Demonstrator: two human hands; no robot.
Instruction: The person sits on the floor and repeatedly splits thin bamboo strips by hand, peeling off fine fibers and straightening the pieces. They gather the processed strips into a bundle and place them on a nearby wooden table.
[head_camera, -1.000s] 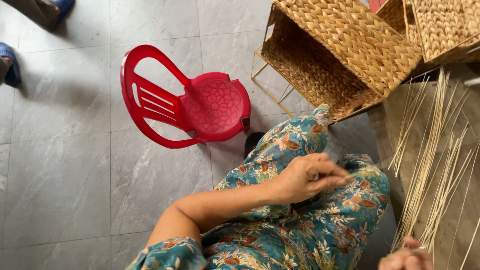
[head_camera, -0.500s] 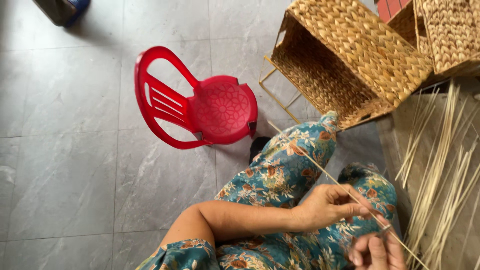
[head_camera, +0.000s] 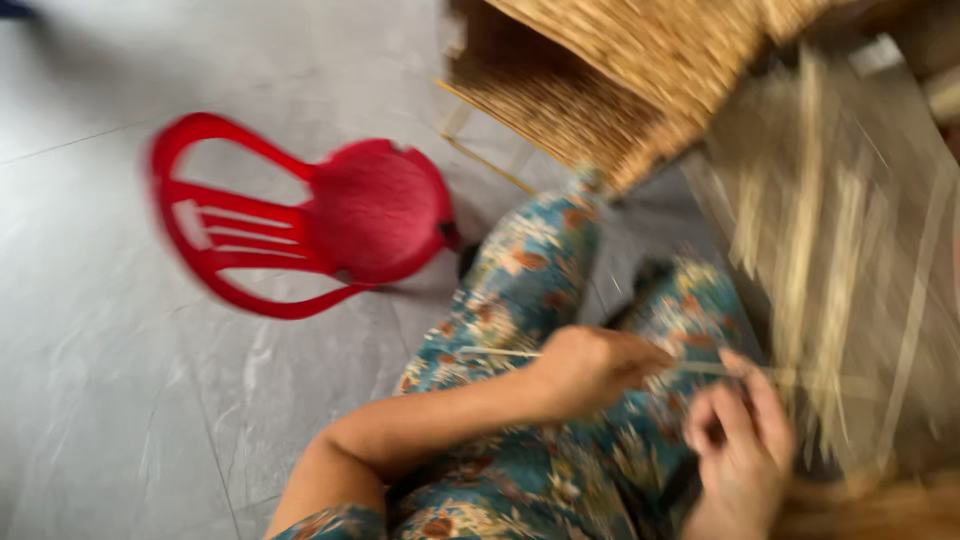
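At six o'clock the left hand (head_camera: 590, 368) closes around a thin pale reed (head_camera: 500, 352) lying across the floral-clad lap (head_camera: 540, 290); the right hand (head_camera: 740, 440), at five, pinches its other end. Loose reeds (head_camera: 810, 250) lie at three, a red plastic chair (head_camera: 330, 215) at ten, a woven basket (head_camera: 620, 70) at one.

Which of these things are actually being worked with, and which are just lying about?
In use:
- thin stick, held across the lap by the left hand
- right hand, its fingers at the stick's other end
- loose sticks, close by the hands

Lying about:
- red chair
- woven basket
- grey floor
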